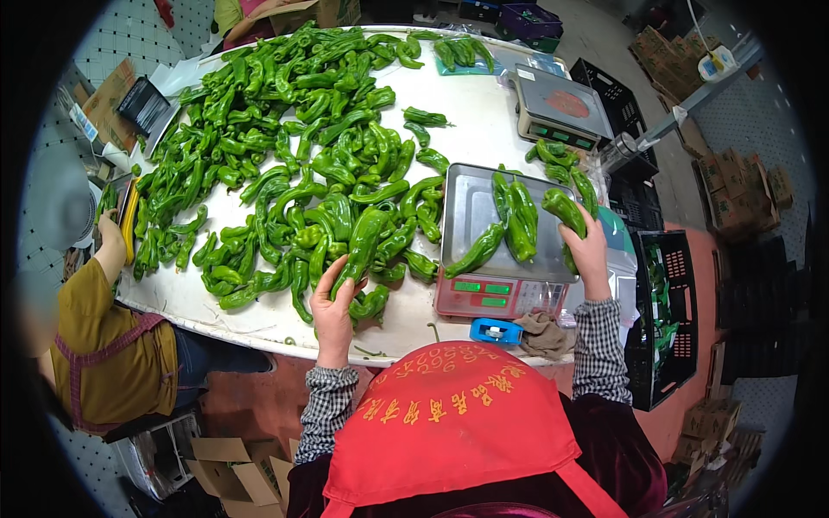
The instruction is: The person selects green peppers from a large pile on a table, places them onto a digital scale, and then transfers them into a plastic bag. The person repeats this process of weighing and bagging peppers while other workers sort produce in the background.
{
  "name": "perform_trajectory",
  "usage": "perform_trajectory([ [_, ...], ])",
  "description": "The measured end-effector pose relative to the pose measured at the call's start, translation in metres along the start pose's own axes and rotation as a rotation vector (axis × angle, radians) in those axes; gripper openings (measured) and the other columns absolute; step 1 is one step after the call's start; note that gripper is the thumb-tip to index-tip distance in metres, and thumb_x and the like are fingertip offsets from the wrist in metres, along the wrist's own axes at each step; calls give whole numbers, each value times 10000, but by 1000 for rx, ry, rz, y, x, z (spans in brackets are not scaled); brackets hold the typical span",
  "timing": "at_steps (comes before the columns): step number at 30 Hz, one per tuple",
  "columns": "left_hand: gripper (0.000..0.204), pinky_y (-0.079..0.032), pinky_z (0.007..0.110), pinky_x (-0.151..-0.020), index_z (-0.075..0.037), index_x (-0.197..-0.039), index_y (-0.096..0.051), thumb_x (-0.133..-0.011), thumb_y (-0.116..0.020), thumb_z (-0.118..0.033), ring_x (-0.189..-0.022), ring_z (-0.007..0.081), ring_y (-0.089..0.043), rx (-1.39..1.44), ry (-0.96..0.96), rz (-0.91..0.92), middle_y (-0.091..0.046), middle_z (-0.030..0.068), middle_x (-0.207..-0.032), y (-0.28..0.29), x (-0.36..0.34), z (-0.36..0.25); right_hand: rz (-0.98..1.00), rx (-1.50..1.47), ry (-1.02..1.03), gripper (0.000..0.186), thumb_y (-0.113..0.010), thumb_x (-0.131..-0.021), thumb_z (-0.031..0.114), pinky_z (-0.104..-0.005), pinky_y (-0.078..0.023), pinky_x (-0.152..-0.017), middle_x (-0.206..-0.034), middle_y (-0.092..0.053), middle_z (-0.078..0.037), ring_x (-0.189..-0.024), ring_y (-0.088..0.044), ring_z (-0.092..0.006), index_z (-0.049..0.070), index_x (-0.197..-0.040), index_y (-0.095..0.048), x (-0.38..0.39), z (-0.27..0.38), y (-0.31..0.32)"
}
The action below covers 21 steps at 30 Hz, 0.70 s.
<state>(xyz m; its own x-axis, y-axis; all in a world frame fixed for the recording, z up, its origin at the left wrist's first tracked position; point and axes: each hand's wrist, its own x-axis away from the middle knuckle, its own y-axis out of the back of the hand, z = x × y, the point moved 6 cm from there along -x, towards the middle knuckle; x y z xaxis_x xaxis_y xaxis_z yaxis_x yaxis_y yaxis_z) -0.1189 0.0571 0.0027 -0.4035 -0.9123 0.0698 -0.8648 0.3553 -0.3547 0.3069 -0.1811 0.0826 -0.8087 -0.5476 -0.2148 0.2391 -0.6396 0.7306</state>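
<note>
My left hand (332,304) is closed around the lower end of a long green pepper (363,240), at the near edge of a big heap of green peppers (259,155). Over the right side of a digital scale (462,190) with a steel pan and a red base, my right hand (589,252) grips another green pepper (563,208). Several peppers (521,216) lie on the pan, some upright in my view and one slanting at its lower left. The scale's green displays are lit.
A blue tape dispenser (496,331) and a brown rag (544,335) lie before the scale. Behind stands a second scale (557,102), with loose peppers near it. Black crates (669,311) line the right side. At the left, a co-worker in a mustard top (112,345) reaches to the table.
</note>
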Motion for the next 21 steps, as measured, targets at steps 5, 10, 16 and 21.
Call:
perform_trajectory([
  [5, 410, -604, 380, -963, 39, -1421, -552, -1015, -572, -13, -1131, 273, -696, 34, 21, 56, -640, 168, -1336, -19, 2, 10, 196, 216, 210, 843, -763, -842, 297, -451, -503, -1035, -1318, -557, -302, -1198, -611, -438, 116, -1570, -380, -6, -21, -51],
  [10, 417, -598, 377, -973, 41, -1417, -557, -1006, -593, -18, -1147, 254, -680, -17, 2, 113, -633, 159, -1348, -40, 7, 7, 293, 42, 183, 712, -733, -891, 255, -459, -489, -1039, -1404, -528, -295, -1225, -585, -456, 37, -1506, -450, 12, -10, -63],
  [16, 426, -546, 296, -970, 20, -1399, -600, -973, -616, 10, -1104, 147, -666, -128, -43, 150, -666, 105, -1315, -58, 17, -3, 52, 171, 323, 589, -712, -918, 230, -487, -439, -1094, -1452, -494, -292, -1316, -513, -462, -5, -1427, -532, 28, 27, -52],
  [21, 454, -490, 290, -1035, 3, -1405, -603, -953, -613, 39, -1210, 154, -625, -275, -69, 209, -646, 98, -1381, -72, 29, -16, 162, -17, 417, 562, -721, -912, 189, -475, -459, -1097, -1511, -466, -247, -1323, -540, -365, -1, -1415, -557, 53, 95, -59],
])
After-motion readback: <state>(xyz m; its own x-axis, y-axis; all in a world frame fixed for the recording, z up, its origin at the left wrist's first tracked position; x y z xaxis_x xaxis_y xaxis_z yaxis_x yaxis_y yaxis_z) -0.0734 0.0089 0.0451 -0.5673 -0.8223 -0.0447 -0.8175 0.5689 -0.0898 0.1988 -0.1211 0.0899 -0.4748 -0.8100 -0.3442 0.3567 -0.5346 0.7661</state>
